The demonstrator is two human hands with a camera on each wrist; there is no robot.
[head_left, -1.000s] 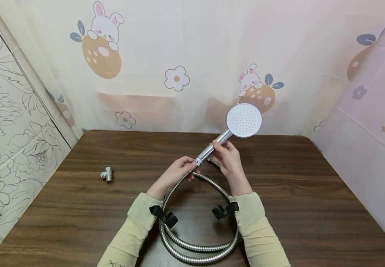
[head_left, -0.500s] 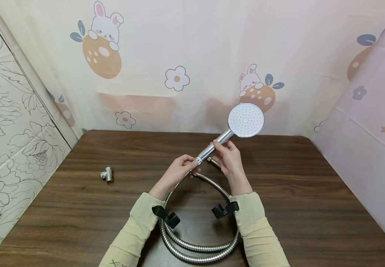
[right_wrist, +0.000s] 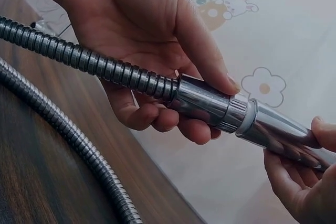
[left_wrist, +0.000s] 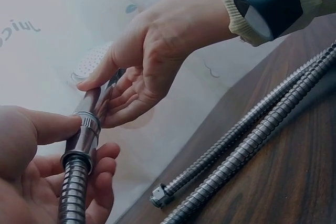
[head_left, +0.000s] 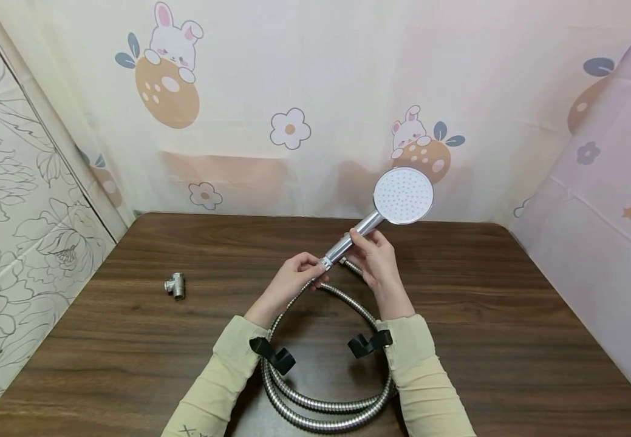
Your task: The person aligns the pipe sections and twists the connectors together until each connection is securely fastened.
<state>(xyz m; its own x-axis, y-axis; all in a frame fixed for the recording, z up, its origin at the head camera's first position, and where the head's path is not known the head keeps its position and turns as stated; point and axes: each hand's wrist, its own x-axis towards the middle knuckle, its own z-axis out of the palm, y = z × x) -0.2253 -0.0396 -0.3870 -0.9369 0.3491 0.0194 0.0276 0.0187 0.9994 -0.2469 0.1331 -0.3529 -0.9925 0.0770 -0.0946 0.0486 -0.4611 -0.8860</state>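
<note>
A chrome shower head (head_left: pixel 403 195) with a round white nozzle face is held tilted above the table, its face up and to the right. My right hand (head_left: pixel 378 264) grips its handle (right_wrist: pixel 286 129) between thumb and fingers. At the handle's lower end, my left hand (head_left: pixel 288 285) pinches the hose's chrome connector nut (right_wrist: pixel 205 100), thumb on top and fingers beneath. Nut and handle are in line, with a pale ring showing between them in the right wrist view. From the nut the ribbed metal shower hose (head_left: pixel 326 425) runs down into loose coils between my forearms.
The hose's other end (left_wrist: pixel 160 196), with a metal fitting, lies behind my right hand. A small chrome tee fitting (head_left: pixel 175 286) rests at the left of the wooden table (head_left: pixel 512 340). A patterned curtain (head_left: pixel 337 73) hangs behind the table's far edge.
Over the last second the shower head and my left hand shifted slightly right and up. Since half a second ago both hands have stayed almost still, with the same grips.
</note>
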